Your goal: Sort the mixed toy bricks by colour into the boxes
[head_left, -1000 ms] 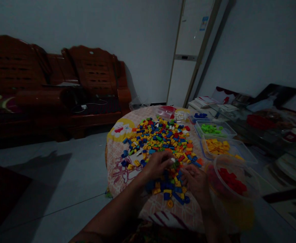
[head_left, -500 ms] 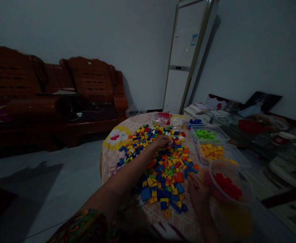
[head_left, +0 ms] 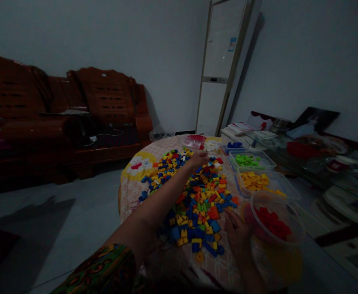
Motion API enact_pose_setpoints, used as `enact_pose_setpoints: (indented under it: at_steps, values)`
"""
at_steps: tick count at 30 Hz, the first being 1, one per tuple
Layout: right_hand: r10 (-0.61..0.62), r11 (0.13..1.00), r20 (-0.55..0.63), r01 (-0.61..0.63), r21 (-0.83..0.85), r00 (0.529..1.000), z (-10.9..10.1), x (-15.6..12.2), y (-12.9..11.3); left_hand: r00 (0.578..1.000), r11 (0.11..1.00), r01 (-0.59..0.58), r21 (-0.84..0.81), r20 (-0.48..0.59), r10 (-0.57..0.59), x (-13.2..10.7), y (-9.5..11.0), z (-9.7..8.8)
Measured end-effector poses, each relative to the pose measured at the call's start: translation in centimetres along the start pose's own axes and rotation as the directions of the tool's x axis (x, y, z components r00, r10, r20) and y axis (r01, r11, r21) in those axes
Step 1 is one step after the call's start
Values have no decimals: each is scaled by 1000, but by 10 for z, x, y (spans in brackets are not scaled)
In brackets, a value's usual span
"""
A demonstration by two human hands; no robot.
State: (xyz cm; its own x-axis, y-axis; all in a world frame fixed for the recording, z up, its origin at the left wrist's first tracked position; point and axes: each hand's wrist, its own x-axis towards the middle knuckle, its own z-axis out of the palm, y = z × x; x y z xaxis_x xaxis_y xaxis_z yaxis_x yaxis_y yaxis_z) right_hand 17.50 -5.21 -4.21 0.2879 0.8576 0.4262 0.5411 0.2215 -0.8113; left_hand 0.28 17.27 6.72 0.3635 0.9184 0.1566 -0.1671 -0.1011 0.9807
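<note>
Left hand (head_left: 199, 157) at the pile's (head_left: 210, 197) 12 o'clock, fingers curled, grip unclear in the dimness; right hand (head_left: 237, 235) at 5 o'clock, fingers spread. Best lift singly, without scattering.

Left hand (head_left: 199, 157) far forward, arm outstretched; right hand (head_left: 238, 236) close in, flat.

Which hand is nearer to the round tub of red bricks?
Right. The right hand lies just beside the tub of red bricks; the left hand reaches over the far end of the brick pile.
</note>
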Motion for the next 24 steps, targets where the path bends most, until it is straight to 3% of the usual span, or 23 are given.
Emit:
enact_pose_setpoints:
  at_steps: [3,6,9,11,13,16,18,20,24]
  values:
    - [7,1000,22,-6,-12,1000,-1,0,-1,992,996,7,91,128,-19,-44,-12,3]
    - [21,999,22,-20,-43,1000,-2,-1,0,969,959,-126,254,239,64,-95,-12,4]
    - [21,998,37,-19,-64,999,-2,-2,0,989,855,-147,498,102,111,-132,-6,-10]
    - [19,997,49,-16,-70,999,-3,-2,0,988,737,-39,675,-82,127,-147,-3,-31]
    - [24,997,46,-21,-75,999,-3,-2,0,948,586,133,799,-275,159,-158,-4,-59]
    - [32,997,36,-29,-78,999,-2,-2,2,852,389,377,840,-479,209,-170,-9,-101]
    - [29,997,34,-26,-76,999,-1,-3,3,824,312,461,831,-531,199,-175,-13,-120]
    - [33,997,39,-30,-74,999,-1,-2,3,833,267,475,839,-526,172,-177,-16,-129]
    - [69,995,54,-65,-75,996,-3,-2,1,869,242,438,866,-477,132,-168,-19,-125]
